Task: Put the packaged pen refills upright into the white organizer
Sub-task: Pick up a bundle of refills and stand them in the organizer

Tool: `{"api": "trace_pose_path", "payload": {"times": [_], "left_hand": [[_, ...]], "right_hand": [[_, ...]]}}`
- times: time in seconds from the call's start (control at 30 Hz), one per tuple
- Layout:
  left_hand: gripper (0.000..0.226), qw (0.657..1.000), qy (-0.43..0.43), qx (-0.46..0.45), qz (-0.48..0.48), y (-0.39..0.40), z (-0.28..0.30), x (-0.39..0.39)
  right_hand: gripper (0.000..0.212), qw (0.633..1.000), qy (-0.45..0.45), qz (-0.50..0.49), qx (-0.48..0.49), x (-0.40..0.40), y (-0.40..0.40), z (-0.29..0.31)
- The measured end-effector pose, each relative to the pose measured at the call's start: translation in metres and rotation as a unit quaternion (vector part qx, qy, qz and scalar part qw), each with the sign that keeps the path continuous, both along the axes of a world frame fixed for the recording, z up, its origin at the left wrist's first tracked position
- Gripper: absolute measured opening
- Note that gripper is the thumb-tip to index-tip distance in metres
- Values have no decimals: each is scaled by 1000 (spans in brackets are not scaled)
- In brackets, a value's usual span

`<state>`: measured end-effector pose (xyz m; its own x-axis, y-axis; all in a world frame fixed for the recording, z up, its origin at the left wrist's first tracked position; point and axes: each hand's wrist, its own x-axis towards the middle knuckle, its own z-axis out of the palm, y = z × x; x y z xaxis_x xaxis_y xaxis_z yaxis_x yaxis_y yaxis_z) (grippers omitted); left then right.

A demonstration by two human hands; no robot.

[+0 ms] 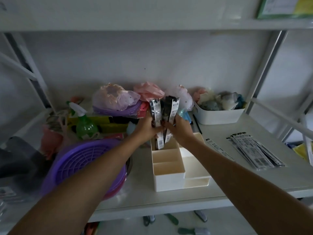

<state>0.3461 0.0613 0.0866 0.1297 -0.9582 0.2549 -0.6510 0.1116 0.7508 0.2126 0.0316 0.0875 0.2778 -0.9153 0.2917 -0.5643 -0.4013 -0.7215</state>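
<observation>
- The white shelf (211, 189) carries everything here.
- The round purple plastic basket (81, 160) sits at my left forearm.
- The white plastic organizer (169, 177) stands between my arms, four open compartments visible.
- The loose pile of packaged refills (254, 150) lies flat to the right, too overlapped to count, one single pack (218, 148) beside it.
- My left hand (147, 129) and right hand (181, 129) have their fingers closed around the bundle of black-and-white packaged pen refills (163, 116), long axis upright, lower ends dipping into the organizer's far compartment; about three packs show.

left hand (147, 128), right hand (180, 130), upright refill packs (163, 116), white organizer (171, 180)
</observation>
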Motion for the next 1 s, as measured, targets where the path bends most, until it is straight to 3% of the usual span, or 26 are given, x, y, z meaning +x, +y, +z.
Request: {"api": "trace_pose_path", "payload": {"times": [0.07, 0.17, 0.23, 0.3, 0.33, 0.4, 0.5, 0.57, 0.67, 0.77, 0.83, 0.9, 1.0], "left_hand": [[30, 996, -77, 25, 22, 4, -10, 0], [30, 994, -105, 39, 11, 9, -23, -2], [33, 998, -65, 3, 4, 11, -30, -6], [53, 999, 12, -46, 18, 14, -30, -13], [63, 996, 60, -59, 16, 16, -30, -17], [75, 995, 36, -95, 13, 16, -34, -19], [67, 987, -130, -90, 9, 16, -42, -19], [62, 985, -160, -59, 15, 17, -42, -21], [73, 984, -160, -45, 65, 25, -34, -27], [72, 953, -173, -141, 203, 38, -16, -47], [64, 930, -164, -220, 246, 42, -2, -76], [55, 924, -182, -256, 216, 36, 5, -115], [43, 935, -235, -224, 145, 11, -2, -179]], "right_hand": [[27, 997, 29, 19, 62, 1, 2, -7], [30, 993, 74, 42, 84, 2, 5, -17], [43, 998, 40, 26, 45, 2, 10, -20], [52, 999, -46, 21, -10, 3, 15, -22], [50, 996, -80, 34, -33, 3, 18, -23], [39, 993, -69, 71, -68, 1, 21, -27], [28, 986, 51, 104, -117, -1, 18, -38], [31, 980, 96, 110, -133, -1, 15, -42], [45, 987, 17, 119, -104, -6, 16, -38], [50, 989, -112, 74, -65, -33, 10, -37], [45, 987, -155, 14, -46, -63, -5, -42], [37, 985, -164, -43, -27, -98, -25, -50], [39, 993, -67, -94, 16, -155, -56, -65]]}}
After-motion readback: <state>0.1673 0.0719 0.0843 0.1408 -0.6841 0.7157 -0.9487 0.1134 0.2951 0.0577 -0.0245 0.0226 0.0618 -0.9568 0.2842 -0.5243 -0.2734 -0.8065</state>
